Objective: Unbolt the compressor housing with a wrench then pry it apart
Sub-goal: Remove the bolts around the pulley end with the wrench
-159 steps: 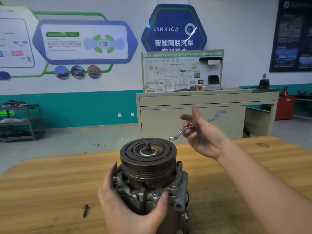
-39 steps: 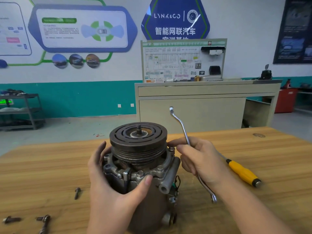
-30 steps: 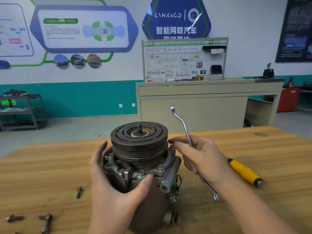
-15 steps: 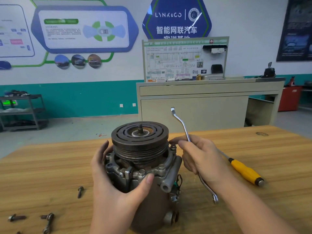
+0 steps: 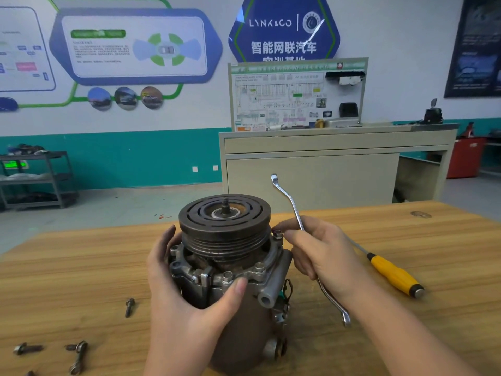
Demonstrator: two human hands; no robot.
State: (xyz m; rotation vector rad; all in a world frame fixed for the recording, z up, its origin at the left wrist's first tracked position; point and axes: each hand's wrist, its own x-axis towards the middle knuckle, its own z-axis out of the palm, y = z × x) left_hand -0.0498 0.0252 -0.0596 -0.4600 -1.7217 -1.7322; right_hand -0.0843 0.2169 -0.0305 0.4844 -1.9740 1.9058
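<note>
With the left hand [image 5: 187, 299] wrapping the compressor [image 5: 227, 267] standing between both hands and the right hand [image 5: 322, 256] gripping the wrench [image 5: 294, 213] while its fingertips are pinching a raised bolt [image 5: 278, 235], that bolt is probably risking slipping free and rolling across the surface [image 5: 406, 335].

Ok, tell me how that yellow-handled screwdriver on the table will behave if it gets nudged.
The screwdriver lies flat on the wooden table, and its handle looks rounded, so it would probably roll rather than stay put. The handle looks much thicker than the thin shaft, so it may swing in an arc. It looks rigid, unlikely to flex.
</note>
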